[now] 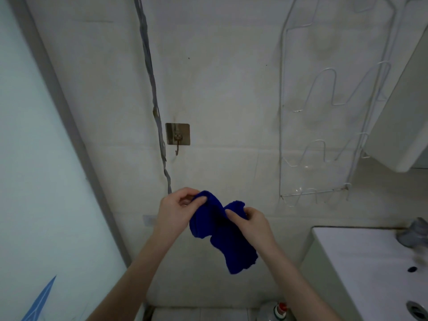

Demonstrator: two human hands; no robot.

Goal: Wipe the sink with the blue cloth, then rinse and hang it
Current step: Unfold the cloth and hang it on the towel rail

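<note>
The blue cloth (pixel 222 235) hangs bunched in the air in front of the tiled wall, held by both hands. My left hand (pixel 176 212) pinches its upper left edge. My right hand (pixel 250 222) pinches the upper right edge, and the rest of the cloth droops below. A metal wall hook (pixel 177 137) on a square plate sits on the wall above and to the left of the cloth. The white sink (pixel 361 258) is at the lower right, with its drain (pixel 418 310) and part of a grey tap (pixel 414 230) showing.
A white wire rack (pixel 324 144) is fixed to the wall on the right, under a white cabinet (pixel 400 126). A grey cable (pixel 152 89) runs down the wall. A frosted glass panel (pixel 34 158) stands at the left. A bottle with a red cap (pixel 279 309) sits on the floor.
</note>
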